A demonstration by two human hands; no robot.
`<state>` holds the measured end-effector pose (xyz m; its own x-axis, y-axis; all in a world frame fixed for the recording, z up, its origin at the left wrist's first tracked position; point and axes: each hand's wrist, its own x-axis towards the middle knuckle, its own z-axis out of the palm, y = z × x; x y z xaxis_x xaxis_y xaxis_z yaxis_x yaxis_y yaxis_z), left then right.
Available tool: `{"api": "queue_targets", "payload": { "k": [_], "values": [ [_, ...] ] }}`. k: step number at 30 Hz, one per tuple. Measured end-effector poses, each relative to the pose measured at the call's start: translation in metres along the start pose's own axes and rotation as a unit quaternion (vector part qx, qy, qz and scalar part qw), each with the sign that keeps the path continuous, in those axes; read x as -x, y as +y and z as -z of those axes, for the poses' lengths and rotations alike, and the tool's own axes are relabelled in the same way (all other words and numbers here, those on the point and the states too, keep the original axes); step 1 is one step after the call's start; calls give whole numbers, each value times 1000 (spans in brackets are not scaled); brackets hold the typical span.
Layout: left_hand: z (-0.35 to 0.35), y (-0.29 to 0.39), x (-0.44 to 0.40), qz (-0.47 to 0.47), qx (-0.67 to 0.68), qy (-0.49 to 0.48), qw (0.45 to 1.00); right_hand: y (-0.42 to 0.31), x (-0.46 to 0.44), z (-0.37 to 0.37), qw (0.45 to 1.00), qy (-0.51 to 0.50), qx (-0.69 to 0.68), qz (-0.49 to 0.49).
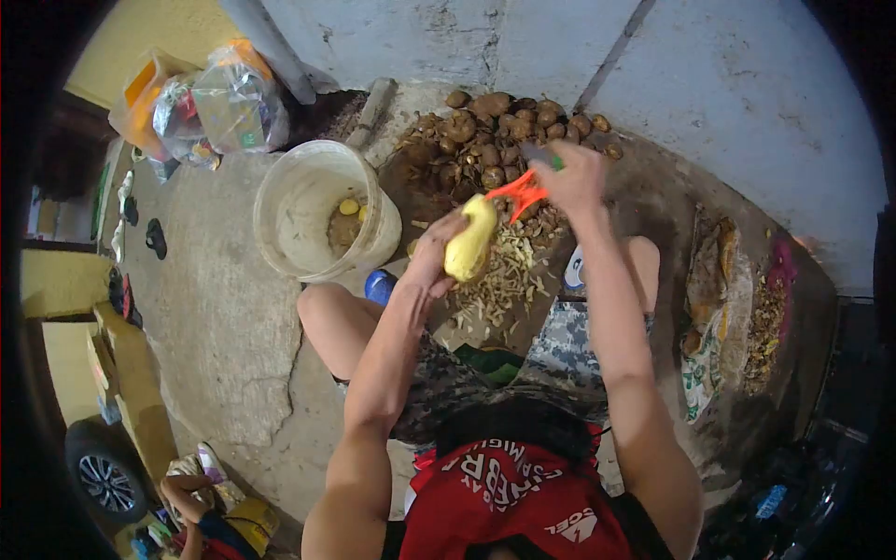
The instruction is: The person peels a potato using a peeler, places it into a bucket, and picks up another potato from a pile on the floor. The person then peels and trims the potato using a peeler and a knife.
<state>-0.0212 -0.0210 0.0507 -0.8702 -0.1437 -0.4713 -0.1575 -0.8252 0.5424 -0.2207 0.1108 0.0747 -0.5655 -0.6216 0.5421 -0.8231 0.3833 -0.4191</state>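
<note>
My left hand (432, 250) is wrapped around a long, yellow peeled potato (473, 237), tilted above the floor between my knees. In my right hand (576, 179) is a bright orange peeler (519, 193), its head close to the potato's upper end. That hand is slightly blurred, and whether the blade touches the flesh I cannot tell. Below both hands lies a heap of pale peelings (504, 280). Just beyond them, unpeeled brown potatoes (485, 135) are piled against the wall. A white bucket (271, 219) to the left holds a few yellow peeled pieces (349, 207).
Filled plastic bags (219, 103) stand by the wall at upper left. To the right lie a sack (711, 308) and a strip of debris (763, 322). Another person (201, 509) sits at lower left, near a car wheel (105, 471). A blue-grey wall (700, 93) borders the far side.
</note>
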Motion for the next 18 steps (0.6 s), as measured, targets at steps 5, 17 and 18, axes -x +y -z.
{"api": "queue_targets", "payload": {
  "k": [5, 17, 18],
  "values": [
    [8, -4, -2, -8, -10, 21, 1000, 18, -5, 11, 988, 34, 68, -133],
    [3, -16, -19, -87, 59, 34, 994, -44, 12, -1, 994, -98, -24, 40],
    [4, -15, -19, -77, 60, 13, 995, -38, 10, 0, 994, -98, -24, 42]
  ]
}}
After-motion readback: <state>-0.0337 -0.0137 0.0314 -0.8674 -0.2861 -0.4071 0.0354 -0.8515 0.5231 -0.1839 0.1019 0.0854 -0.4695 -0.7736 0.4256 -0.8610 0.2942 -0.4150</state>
